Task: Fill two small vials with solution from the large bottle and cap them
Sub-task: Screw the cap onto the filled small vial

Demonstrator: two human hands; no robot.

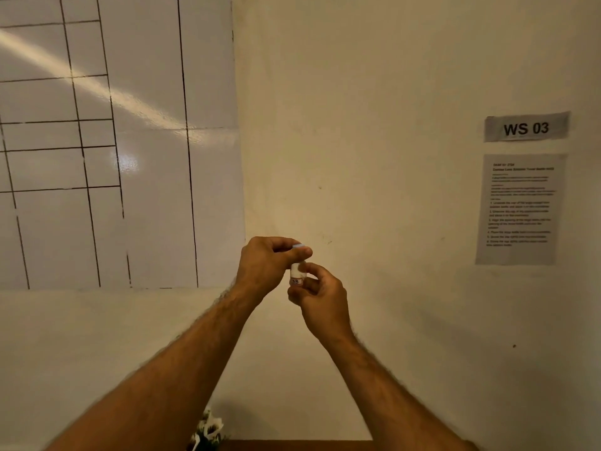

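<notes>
I hold a small white vial (296,271) raised in front of the wall, at about the middle of the head view. It carries a small label reading "1B". My right hand (320,296) grips the vial's body from below and the right. My left hand (268,266) is closed over its top, with a pale blue cap (299,246) between thumb and fingers. Whether the cap is seated on the vial I cannot tell. The large bottle and the second vial are out of view.
A glossy white board with black grid lines (113,141) covers the wall at left. A sign "WS 03" (526,127) and a printed instruction sheet (520,209) hang at right. A strip of brown tabletop (292,445) and a small white patterned object (208,431) show at the bottom edge.
</notes>
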